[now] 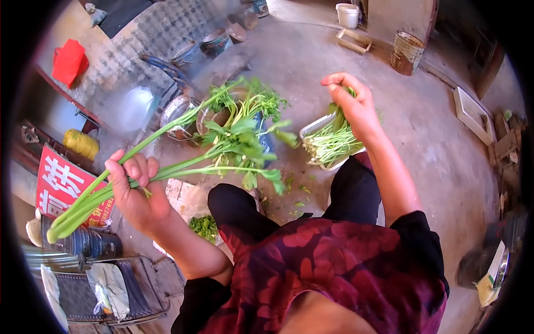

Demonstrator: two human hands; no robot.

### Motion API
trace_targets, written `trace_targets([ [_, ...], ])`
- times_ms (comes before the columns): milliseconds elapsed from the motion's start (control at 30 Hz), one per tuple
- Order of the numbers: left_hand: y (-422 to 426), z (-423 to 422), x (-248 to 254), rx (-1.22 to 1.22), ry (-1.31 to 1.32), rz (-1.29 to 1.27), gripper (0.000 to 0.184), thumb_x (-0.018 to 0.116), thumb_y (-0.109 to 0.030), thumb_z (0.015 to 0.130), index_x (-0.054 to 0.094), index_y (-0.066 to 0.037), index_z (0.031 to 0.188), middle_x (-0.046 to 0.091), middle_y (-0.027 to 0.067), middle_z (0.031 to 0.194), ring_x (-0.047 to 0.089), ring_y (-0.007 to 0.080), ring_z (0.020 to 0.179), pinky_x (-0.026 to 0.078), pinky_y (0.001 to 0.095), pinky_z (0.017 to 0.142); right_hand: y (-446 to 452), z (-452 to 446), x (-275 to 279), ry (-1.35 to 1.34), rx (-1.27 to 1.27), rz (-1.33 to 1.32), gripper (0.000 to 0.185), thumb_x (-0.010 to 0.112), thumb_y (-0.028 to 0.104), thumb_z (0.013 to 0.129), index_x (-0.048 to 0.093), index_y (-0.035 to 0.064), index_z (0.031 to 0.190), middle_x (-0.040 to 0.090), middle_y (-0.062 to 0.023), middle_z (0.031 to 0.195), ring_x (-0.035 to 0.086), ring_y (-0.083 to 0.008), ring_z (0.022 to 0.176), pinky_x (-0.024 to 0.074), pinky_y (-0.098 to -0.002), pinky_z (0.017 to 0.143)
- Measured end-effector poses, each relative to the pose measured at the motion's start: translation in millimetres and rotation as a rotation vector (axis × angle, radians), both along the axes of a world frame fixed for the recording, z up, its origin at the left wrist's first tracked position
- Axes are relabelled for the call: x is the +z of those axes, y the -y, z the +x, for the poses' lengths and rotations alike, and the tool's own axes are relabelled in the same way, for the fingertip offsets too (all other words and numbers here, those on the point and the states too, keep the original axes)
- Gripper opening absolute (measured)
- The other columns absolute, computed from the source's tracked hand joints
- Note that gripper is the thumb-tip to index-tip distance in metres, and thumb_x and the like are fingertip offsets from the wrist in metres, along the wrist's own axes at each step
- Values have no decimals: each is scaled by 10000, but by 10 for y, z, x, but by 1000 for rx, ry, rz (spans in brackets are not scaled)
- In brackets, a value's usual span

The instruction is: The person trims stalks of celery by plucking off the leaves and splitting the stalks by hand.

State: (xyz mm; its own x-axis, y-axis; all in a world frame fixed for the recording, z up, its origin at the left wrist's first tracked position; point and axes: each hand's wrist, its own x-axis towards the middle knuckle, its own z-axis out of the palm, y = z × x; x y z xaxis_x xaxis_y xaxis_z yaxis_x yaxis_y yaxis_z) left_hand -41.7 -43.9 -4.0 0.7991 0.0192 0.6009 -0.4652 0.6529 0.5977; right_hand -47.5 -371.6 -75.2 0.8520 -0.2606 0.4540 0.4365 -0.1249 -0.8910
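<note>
My left hand [136, 186] is closed around a bunch of green celery [83, 209], its thick stalk ends at the lower left and its leafy tops spreading right over my knee. Above a white basket [305, 132] on the right, my right hand [353, 103] has its fingers bent together, with some green leaves showing beneath it; whether it grips them is unclear. Inside the basket lie cut green stems [334, 146]. More leafy stalks [258, 103] lie beyond the celery tops, near a round bowl.
Loose leaves [300, 204] are scattered on the floor between my knees. Chopped greens [204, 227] sit beside my left leg. A red sign [64, 186] and a dark chair [139, 289] stand at left. A rusty bucket [407, 53] and white tray [473, 114] are at right.
</note>
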Motion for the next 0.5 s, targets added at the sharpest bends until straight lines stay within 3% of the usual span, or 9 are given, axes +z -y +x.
trace_targets([
  [67,91,-7,-32,-11,-24,21,223,432,-205,894,525,-4,926,405,10,597,325,80,524,270,225,511,-182,-215,154,167,192,-229,125,569,120,807,605,23,875,577,4,773,499,-55,678,409,-191,600],
  [133,202,5,-48,1,-69,31,210,441,-213,892,526,-21,894,425,14,572,346,81,491,277,227,491,-355,-362,343,60,439,-309,114,558,88,807,613,13,873,614,-28,798,547,-87,734,444,-242,659],
  [167,240,8,-65,-25,-76,39,209,442,-212,891,526,-21,894,427,15,573,346,81,490,278,227,490,-413,-297,330,194,476,-395,147,585,118,781,600,5,874,630,-90,804,596,-153,758,458,-269,687],
  [267,367,-25,-95,-88,-99,62,196,443,-192,889,522,-14,906,431,15,586,349,84,490,293,229,488,-598,-136,301,269,463,-630,213,631,180,728,615,55,900,623,-101,828,596,-232,752,452,-321,651],
  [367,472,-110,-80,-129,-132,111,196,436,-177,890,520,-3,922,433,11,598,352,83,493,308,230,497,-660,-15,302,192,604,-790,248,630,202,756,607,50,951,620,-79,896,588,-194,800,443,-302,695],
  [500,398,-82,-94,-253,-147,122,205,433,-182,890,520,-2,933,435,10,605,355,81,502,308,230,502,-655,161,224,63,914,-716,174,626,176,758,605,41,866,598,-77,793,563,-187,737,423,-294,666],
])
